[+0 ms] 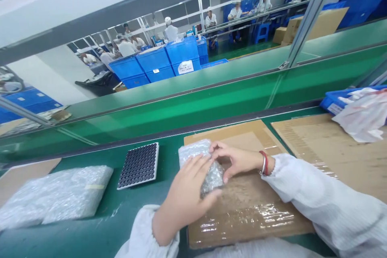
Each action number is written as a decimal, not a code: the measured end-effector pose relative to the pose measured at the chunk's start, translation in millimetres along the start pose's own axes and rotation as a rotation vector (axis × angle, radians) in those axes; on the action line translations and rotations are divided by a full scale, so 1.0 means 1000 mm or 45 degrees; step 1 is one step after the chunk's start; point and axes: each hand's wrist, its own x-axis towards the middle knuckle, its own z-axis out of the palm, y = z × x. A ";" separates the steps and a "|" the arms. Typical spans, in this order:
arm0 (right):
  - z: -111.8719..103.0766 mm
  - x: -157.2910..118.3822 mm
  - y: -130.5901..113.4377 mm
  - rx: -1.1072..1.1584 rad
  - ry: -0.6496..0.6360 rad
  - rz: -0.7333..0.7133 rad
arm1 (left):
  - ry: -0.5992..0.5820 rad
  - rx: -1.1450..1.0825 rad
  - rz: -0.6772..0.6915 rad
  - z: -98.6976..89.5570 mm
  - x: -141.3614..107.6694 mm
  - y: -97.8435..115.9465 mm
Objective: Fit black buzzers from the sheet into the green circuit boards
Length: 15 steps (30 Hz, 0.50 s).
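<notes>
A small package in clear bubble wrap (195,148) lies on a cardboard sheet (236,217) in front of me. My left hand (190,189) rests on its near left side, fingers stretched out and flat over the wrap. From the right, my right hand (234,159) grips the package's edge with bent fingers and thumb. Part of the wrap is hidden under both hands, and what it contains cannot be made out. Left of the cardboard, a white tray (157,161) holds rows of small dark round parts.
A larger bubble-wrapped bundle (60,193) lies on the green bench (121,225) at left. More cardboard (341,157) lies at right, beside a blue bin (331,102) with plastic bags. Beyond the metal frame, people in white sit near stacked blue crates (154,62).
</notes>
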 end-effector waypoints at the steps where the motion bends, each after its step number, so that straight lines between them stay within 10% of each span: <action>1: 0.003 -0.001 0.004 0.005 0.050 -0.039 | -0.045 0.025 0.013 0.005 0.007 0.006; 7: 0.007 -0.003 0.022 0.208 0.334 -0.016 | -0.013 0.196 -0.110 0.040 0.020 0.005; 15: 0.014 0.006 0.026 0.025 0.461 -0.095 | 0.164 0.121 0.031 0.037 0.005 -0.007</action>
